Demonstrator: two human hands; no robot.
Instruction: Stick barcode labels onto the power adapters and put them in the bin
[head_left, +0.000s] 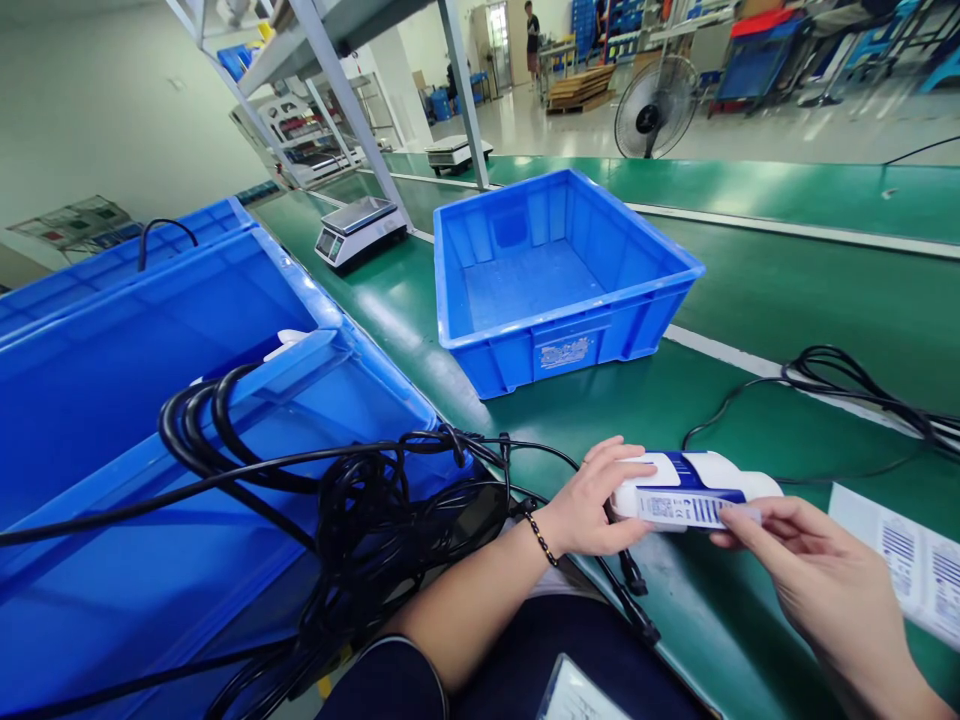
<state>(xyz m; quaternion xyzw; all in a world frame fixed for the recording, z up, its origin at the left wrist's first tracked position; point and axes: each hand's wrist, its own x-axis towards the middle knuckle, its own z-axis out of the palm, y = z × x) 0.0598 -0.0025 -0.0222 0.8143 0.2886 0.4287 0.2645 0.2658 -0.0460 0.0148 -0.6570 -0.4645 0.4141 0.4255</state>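
Note:
A white and dark-blue device (705, 468) with rounded ends lies level over the near side of the green bench. My left hand (600, 500) is closed around its left end, thumb below and fingers on top. Along the side facing me runs a barcode label (679, 508). My right hand (817, 565) pinches the right end of that label between thumb and fingers, at the device's lower right. A sheet of barcode labels (911, 560) lies on the bench to the right, partly behind my right hand.
An empty blue crate (570, 335) stands ahead on the green bench (787, 290). Larger blue bins (135, 290) are at left, with tangled black cables (360, 540) over their edge. More black cable (847, 375) lies at right. Weighing scales (360, 230) and a fan (652, 110) stand farther back.

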